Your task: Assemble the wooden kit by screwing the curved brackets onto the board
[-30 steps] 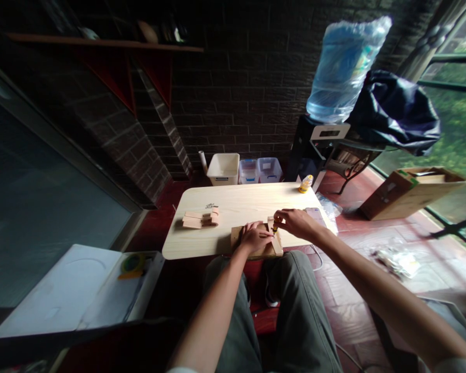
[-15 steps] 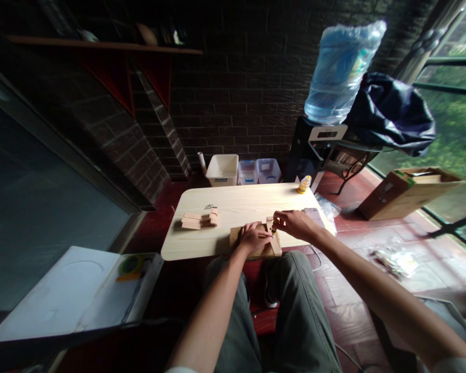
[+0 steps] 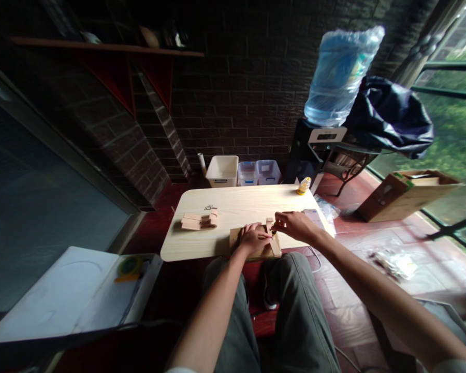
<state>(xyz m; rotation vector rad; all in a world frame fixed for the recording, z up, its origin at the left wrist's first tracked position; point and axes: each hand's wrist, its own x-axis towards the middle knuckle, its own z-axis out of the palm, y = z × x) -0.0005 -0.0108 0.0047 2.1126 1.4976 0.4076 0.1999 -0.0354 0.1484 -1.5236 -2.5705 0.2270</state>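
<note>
Wooden block (image 3: pixel 235 239) at the worktop's (image 3: pixel 248 199) near edge sits under the left hand (image 3: pixel 252 240), its grip unclear, while the right hand's (image 3: pixel 297 225) fingers, slightly shifted now, close around a small yellow-and-black tool (image 3: pixel 274 232), apparently renewing their hold.

Head view, one only: worn on the person's head, facing forward and steeply down over both forearms to the table (image 3: pixel 233 197), centre-low, at arm's reach. Beyond: brick wall (image 3: pixel 233 98), farther off. Right edge: window (image 3: pixel 454 124). Wide, seemingly stretched toward the edges; upper left corner too dark to read.
</note>
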